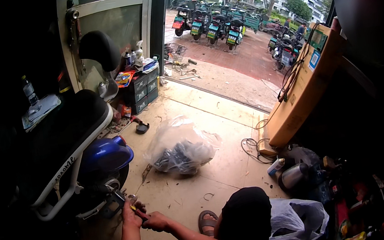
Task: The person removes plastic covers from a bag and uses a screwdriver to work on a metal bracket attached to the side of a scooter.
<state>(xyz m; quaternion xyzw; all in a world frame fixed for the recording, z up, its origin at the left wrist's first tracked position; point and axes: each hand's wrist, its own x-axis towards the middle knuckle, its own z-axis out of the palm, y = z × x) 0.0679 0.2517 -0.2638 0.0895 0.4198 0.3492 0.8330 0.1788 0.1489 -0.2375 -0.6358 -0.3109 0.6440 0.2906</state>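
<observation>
Crouching by the scooter's rear wheel (105, 177) at nine o'clock, I press my left hand (130, 212) toward the hub fitting, its fingers curled around a small part I cannot make out. My right hand (155, 221) pinches a red-handled tool (138, 213). The blue fender (105, 155) sits in place above; the job looks mid-way, nothing removed. A plastic bag (181, 147) lies at twelve o'clock on the floor (220, 166).
</observation>
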